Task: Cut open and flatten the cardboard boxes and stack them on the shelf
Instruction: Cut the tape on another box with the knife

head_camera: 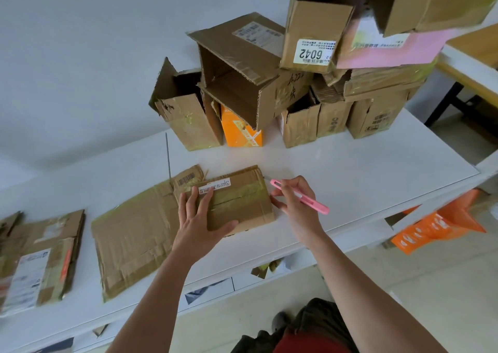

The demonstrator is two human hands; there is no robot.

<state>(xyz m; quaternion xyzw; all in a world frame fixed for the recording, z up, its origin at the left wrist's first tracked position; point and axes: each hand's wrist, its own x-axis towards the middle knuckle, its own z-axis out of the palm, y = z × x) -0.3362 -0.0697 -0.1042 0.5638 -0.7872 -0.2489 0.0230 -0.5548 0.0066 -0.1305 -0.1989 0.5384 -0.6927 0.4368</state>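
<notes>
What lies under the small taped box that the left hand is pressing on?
The small taped box overlaps the right edge of a flattened cardboard sheet on the white table. Whatever is directly beneath it is hidden.

A white table (350,164) fills the middle, backed by a plain white wall (80,42). Off the table's right end, down on the floor, sits an orange plastic stool (442,226). Beyond the table's far right corner, a wooden-topped desk (474,64) shows on dark legs. Below the table's front edge, tiled floor (417,285).
</notes>
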